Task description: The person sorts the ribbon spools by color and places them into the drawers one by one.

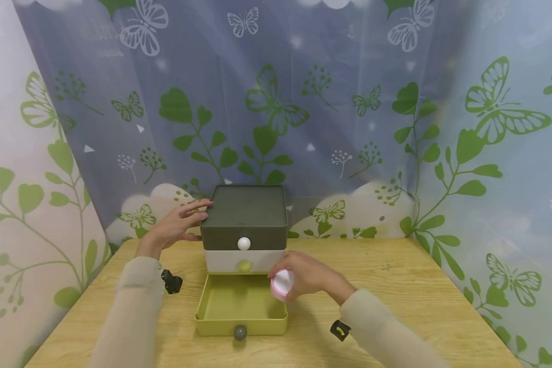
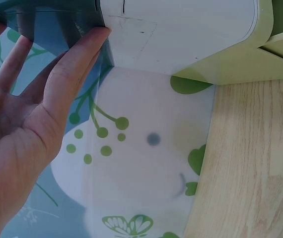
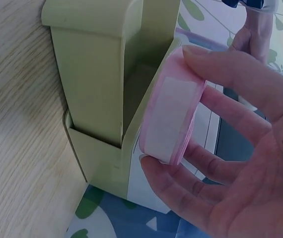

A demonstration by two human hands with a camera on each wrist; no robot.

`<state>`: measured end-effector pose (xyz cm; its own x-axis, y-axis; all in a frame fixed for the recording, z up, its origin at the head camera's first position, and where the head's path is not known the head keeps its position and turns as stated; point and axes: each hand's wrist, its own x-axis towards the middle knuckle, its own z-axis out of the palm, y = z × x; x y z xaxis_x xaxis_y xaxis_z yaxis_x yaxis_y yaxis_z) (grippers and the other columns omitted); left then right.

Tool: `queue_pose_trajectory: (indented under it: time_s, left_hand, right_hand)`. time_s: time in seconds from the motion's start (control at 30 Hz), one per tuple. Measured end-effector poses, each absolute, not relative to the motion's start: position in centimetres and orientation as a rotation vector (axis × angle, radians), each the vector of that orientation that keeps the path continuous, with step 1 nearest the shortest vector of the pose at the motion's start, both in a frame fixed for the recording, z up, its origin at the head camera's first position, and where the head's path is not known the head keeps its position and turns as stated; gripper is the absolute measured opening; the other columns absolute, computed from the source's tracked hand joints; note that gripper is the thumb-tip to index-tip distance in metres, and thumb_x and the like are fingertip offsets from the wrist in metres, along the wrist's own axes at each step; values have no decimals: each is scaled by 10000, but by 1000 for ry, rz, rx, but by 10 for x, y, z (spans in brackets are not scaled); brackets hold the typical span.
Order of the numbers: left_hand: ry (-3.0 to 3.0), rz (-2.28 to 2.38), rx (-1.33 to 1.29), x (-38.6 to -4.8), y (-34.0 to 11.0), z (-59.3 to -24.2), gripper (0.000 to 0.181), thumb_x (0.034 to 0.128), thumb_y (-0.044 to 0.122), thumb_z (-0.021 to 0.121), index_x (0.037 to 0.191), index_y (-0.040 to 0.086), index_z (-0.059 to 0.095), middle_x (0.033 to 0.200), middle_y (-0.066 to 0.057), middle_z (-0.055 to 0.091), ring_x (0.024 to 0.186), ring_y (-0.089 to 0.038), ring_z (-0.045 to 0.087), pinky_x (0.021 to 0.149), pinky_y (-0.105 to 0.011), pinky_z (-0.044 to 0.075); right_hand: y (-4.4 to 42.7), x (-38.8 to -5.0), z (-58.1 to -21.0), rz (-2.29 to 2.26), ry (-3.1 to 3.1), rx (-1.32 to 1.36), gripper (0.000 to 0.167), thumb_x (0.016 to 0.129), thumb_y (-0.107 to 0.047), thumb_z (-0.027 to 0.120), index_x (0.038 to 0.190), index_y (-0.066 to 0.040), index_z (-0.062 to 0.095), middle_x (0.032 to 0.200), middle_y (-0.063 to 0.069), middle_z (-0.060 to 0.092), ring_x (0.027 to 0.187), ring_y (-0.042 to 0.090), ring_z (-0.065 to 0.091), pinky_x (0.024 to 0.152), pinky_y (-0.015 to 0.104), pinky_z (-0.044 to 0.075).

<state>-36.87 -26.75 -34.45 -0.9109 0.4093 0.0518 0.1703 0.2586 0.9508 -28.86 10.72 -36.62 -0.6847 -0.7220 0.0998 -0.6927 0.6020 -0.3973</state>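
A stacked drawer box (image 1: 245,237) stands on the table, with a dark top tier, a white middle tier and a yellow-green bottom tier. Its bottom drawer (image 1: 241,327) is pulled out. My left hand (image 1: 176,228) touches the left side of the dark tier with its fingers extended; in the left wrist view, fingertips lie against that tier. Between thumb and fingers, my right hand (image 1: 305,276) pinches a small pink disc-shaped item (image 3: 174,119) with a white label round its side. In the head view, it is above the open drawer's right edge, near the white tier.
Round knobs are on the drawer fronts: a white knob (image 1: 244,244), a yellow-green knob (image 1: 245,266) and a grey knob (image 1: 240,333). The wooden table (image 1: 395,301) extends to both sides. A butterfly-patterned curtain (image 1: 331,117) hangs behind the box.
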Motion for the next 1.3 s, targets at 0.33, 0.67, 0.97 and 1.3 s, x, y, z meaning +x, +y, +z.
queue_pose_trajectory:
  time_s: [0.33,0.67,0.97,1.3]
  left_hand:
    - [2330,1699,548,-369,-267,-345,598,1105,327,499,1639,158,288,1729,-214,79,1552,-567,94,1057,-618,527]
    - [2321,1710,545,-369,-269,-345,610,1100,342,506,1638,154,288,1733,-207,59,1551,-574,77,1048,-603,540]
    - [2313,1717,549,-369,-269,-346,608,1104,334,501,1640,148,283,1736,-198,51,1555,-570,64,1074,-653,497]
    - [2316,1717,546,-370,-268,-346,611,1098,341,513,1638,157,293,1737,-193,54,1554,-567,80,1070,-646,504]
  right_hand:
    - [89,-291,-368,-572,2744,-1178,558,601,-40,924,1132,-149,795,1120,61,718,1033,218,614,895,327,527]
    - [69,-289,-368,-532,2744,-1127,535,606,-55,949,1107,-178,808,1112,34,709,1024,175,596,882,294,515]
    - [53,-291,-372,-401,2729,-1185,515,621,-101,950,1108,-193,811,1094,-29,749,999,110,578,880,230,487]
    - [42,-297,-377,-306,2729,-1246,493,627,-124,957,1094,-202,820,1071,-49,743,934,73,565,836,185,463]
